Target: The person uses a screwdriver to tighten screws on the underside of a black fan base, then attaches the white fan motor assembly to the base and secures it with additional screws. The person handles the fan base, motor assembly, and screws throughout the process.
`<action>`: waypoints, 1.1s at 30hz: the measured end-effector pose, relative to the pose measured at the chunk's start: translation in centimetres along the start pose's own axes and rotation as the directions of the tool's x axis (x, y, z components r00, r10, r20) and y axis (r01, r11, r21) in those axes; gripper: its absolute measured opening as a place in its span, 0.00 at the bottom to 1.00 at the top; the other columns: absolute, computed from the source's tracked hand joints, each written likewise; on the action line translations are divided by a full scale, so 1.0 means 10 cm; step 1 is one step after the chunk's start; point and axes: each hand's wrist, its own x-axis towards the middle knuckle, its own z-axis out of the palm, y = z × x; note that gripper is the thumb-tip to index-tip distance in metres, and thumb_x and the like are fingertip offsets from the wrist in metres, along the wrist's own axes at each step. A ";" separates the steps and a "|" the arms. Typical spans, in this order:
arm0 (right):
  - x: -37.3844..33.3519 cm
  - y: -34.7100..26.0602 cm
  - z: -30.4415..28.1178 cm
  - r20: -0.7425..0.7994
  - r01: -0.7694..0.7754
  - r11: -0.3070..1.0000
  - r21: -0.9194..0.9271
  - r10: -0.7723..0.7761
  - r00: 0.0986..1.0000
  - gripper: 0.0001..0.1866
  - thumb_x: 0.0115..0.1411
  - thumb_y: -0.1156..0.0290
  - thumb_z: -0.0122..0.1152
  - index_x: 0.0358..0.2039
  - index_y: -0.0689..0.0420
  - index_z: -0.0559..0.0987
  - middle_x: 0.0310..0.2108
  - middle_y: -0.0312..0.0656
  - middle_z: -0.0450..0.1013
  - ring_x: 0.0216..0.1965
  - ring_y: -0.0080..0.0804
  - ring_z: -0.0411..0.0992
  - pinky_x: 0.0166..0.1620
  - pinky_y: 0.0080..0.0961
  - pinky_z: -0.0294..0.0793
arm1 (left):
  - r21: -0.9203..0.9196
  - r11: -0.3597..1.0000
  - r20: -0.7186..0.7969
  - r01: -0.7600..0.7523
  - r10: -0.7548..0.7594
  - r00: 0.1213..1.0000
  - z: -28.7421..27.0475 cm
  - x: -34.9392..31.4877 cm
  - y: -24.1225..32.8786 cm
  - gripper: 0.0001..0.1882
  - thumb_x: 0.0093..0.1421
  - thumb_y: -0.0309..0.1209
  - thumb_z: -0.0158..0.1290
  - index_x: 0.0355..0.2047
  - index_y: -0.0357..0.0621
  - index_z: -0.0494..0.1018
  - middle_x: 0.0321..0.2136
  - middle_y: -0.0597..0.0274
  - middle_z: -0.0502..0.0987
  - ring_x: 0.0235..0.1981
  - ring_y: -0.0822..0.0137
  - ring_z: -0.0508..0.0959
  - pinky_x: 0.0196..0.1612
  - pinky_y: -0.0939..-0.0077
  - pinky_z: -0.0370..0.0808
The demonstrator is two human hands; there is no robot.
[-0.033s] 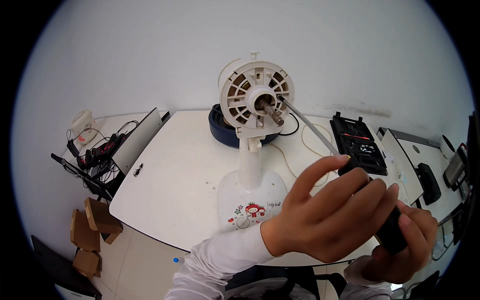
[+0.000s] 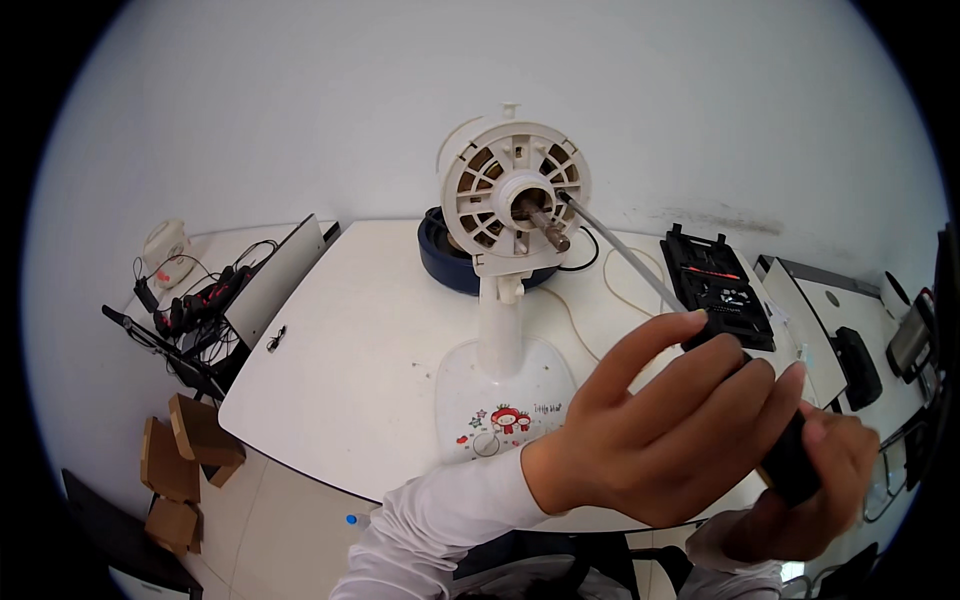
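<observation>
A white stand fan (image 2: pixel 512 195) with its grille and blades off stands on the white table (image 2: pixel 340 370), its motor housing and bare shaft facing me. A long screwdriver (image 2: pixel 625 255) reaches from my hands to the front of the housing, next to the shaft. My left hand (image 2: pixel 665 430) wraps over the upper part of the black handle, index finger stretched along it. My right hand (image 2: pixel 815 490) grips the handle's lower end (image 2: pixel 790 465). The fan's base carries a small cartoon print.
A dark blue round part (image 2: pixel 445 265) lies behind the fan. An open black bit case (image 2: pixel 720 285) sits to the right, with black devices (image 2: pixel 857 365) on a further desk. At the left are a laptop (image 2: pixel 275 280) and cables (image 2: pixel 190 300). Cardboard boxes (image 2: pixel 185 450) sit on the floor.
</observation>
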 end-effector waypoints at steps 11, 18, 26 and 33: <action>-0.13 -0.08 0.21 -0.157 -0.335 0.942 0.019 0.333 0.930 0.26 0.58 0.55 0.56 0.47 0.62 0.66 0.34 0.47 0.67 0.37 0.33 0.69 0.34 0.21 0.69 | -0.077 0.994 0.104 -0.077 0.085 0.991 0.01 -0.04 -0.12 0.10 0.54 0.31 0.46 0.36 0.43 0.72 0.40 0.57 0.76 0.40 0.62 0.76 0.50 0.58 0.69; -0.17 -0.12 0.20 -0.158 -0.349 0.935 -0.058 0.336 0.928 0.39 0.53 0.35 0.47 0.40 0.66 0.70 0.32 0.44 0.68 0.30 0.28 0.70 0.32 0.20 0.67 | -0.048 0.999 0.003 -0.021 0.022 1.000 -0.01 -0.01 -0.06 0.11 0.50 0.29 0.49 0.32 0.43 0.77 0.29 0.65 0.72 0.33 0.67 0.74 0.46 0.61 0.72; 0.06 -0.13 0.30 -0.266 -0.019 0.995 0.098 0.045 0.963 0.21 0.56 0.69 0.56 0.48 0.49 0.62 0.49 0.55 0.62 0.39 0.41 0.70 0.36 0.25 0.74 | -0.142 0.989 0.119 -0.035 0.052 0.992 -0.08 -0.09 -0.12 0.08 0.56 0.29 0.47 0.33 0.42 0.73 0.39 0.54 0.77 0.42 0.59 0.77 0.52 0.56 0.69; 0.05 -0.05 0.09 -0.060 0.035 0.999 0.035 -0.033 0.998 0.22 0.55 0.59 0.59 0.43 0.62 0.69 0.40 0.61 0.70 0.38 0.43 0.72 0.38 0.29 0.73 | -0.028 0.998 0.046 -0.058 0.059 0.997 0.00 -0.09 -0.12 0.07 0.55 0.29 0.47 0.31 0.43 0.74 0.41 0.57 0.76 0.43 0.63 0.76 0.51 0.59 0.68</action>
